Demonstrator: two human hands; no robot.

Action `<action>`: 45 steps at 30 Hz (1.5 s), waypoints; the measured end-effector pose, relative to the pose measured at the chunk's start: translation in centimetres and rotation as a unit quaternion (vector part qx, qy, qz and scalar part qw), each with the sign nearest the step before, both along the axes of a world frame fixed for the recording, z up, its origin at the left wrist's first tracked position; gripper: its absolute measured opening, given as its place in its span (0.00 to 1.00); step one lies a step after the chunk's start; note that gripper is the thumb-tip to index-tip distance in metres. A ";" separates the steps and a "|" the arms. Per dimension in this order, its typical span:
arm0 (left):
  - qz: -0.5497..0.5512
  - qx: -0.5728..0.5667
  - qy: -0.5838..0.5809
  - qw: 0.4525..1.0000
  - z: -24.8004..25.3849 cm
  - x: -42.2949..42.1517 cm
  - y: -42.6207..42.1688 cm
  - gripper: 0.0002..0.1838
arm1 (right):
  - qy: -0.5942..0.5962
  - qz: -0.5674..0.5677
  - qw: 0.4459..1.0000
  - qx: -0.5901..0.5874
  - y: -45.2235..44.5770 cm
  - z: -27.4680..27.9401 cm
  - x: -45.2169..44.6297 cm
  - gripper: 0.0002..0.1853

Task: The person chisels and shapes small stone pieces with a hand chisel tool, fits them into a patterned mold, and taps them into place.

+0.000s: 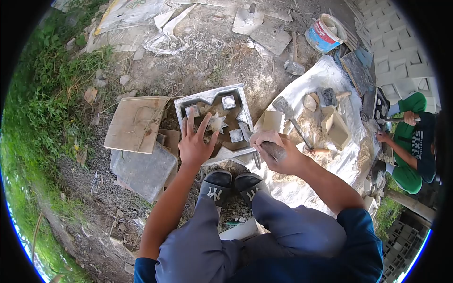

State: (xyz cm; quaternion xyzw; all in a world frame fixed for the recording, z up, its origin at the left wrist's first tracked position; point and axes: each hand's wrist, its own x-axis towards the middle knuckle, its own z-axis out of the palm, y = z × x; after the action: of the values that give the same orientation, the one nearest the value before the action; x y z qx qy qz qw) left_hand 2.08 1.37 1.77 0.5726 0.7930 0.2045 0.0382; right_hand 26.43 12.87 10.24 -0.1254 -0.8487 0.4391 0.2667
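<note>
A square metal mould point(211, 94) with a zigzag inner edge lies on the ground before my feet. Inside it are a star-shaped piece point(217, 123) and several small square blocks point(228, 102). My left hand point(194, 146) is over the mould's left side, fingers spread, the fingertips near one block and the star. At the mould's right edge, my right hand point(283, 155) is closed around a dusty grey tool; a flat metal blade point(245, 131) shows beside the fingers. Its full shape is hidden by the hand.
Boards point(134, 123) and a grey slab point(144, 170) lie left. A white sheet point(325, 78) at right bears a trowel point(293, 120), stones and sandy powder. Farther off stand a paint bucket point(325, 34) and a hammer point(294, 66). Another person point(415, 146) grips a tool at far right.
</note>
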 end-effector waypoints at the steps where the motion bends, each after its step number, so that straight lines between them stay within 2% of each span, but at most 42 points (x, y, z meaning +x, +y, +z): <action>1: 0.004 0.004 -0.004 1.000 -0.1 0.2 0.0 0.32 | -0.092 -0.009 0.995 -0.045 0.2 -0.6 0.1 0.23; 2: 0.004 0.004 -0.006 1.000 -0.1 0.3 -0.1 0.32 | -0.183 -0.019 0.979 -0.089 0.4 -1.1 0.4 0.24; 4: -0.002 0.005 -0.002 1.000 -0.2 0.2 0.0 0.32 | -0.178 -0.027 0.981 -0.076 0.8 -0.1 0.1 0.26; 6: -0.005 0.013 -0.001 1.000 -0.3 0.1 0.1 0.32 | -0.099 -0.044 0.994 -0.029 0.2 0.8 0.0 0.27; 8: -0.001 0.023 -0.001 1.000 -0.3 -0.1 0.1 0.32 | -0.081 -0.011 0.997 -0.004 1.0 0.7 -0.2 0.27; 10: -0.002 0.022 0.011 1.000 -0.4 0.0 0.0 0.31 | -0.230 0.008 0.973 0.005 1.8 0.9 -0.5 0.29; 12: -0.005 0.032 0.013 0.999 -0.5 0.1 0.2 0.31 | -0.301 0.017 0.953 0.013 2.1 0.9 -0.6 0.30; 14: -0.010 0.034 0.017 0.999 -0.6 -0.3 -0.1 0.31 | -0.081 -0.011 0.996 -0.029 1.2 0.4 -0.5 0.27; 15: -0.004 0.022 0.012 1.000 -0.6 -0.2 -0.1 0.32 | -0.045 0.017 0.999 -0.004 1.6 -0.2 -0.7 0.24; 16: 0.003 0.010 0.005 1.000 -0.5 0.0 -0.1 0.32 | -0.047 0.023 0.999 -0.004 2.1 -0.5 -0.7 0.24; 18: 0.008 0.009 -0.004 1.000 -0.3 0.3 -0.1 0.32 | -0.225 0.003 0.970 -0.088 2.9 0.0 -1.2 0.22; 22: 0.010 -0.009 0.004 1.000 -0.3 -0.2 0.1 0.32 | -0.079 -0.049 0.993 -0.069 2.5 3.0 -2.1 0.11; 23: 0.007 0.004 0.002 1.000 -0.6 -0.1 0.0 0.32 | -0.080 -0.043 0.993 -0.069 2.7 3.2 -2.4 0.11; 26: 0.010 0.005 -0.011 1.000 -0.6 0.0 -0.1 0.32 | 0.038 -0.072 0.997 0.004 3.3 3.6 -2.7 0.11; 30: 0.011 -0.002 -0.008 1.000 -0.3 -0.1 0.0 0.32 | 0.062 -0.105 0.991 -0.056 3.8 3.3 -4.5 0.10; 32: 0.007 0.006 -0.003 1.000 -0.3 -0.1 -0.1 0.31 | 0.035 -0.120 0.992 -0.037 4.1 2.9 -5.4 0.10; 34: 0.007 0.009 -0.004 1.000 -0.4 -0.1 0.0 0.31 | -0.001 -0.181 0.981 -0.064 4.5 2.5 -6.2 0.06; 38: 0.003 0.025 0.001 1.000 -0.6 -0.2 0.0 0.31 | -0.023 -0.174 0.984 -0.017 5.2 1.6 -6.3 0.09; 45: 0.006 0.010 -0.011 1.000 -0.4 -0.1 -0.1 0.31 | -0.031 -0.167 0.985 -0.036 4.9 1.7 -6.7 0.07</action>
State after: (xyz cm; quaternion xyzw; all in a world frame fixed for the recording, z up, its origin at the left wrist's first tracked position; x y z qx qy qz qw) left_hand 1.98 1.31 1.39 0.5662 0.7938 0.2187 0.0396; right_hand 19.71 17.77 11.89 -0.2887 -0.8072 0.4147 0.3051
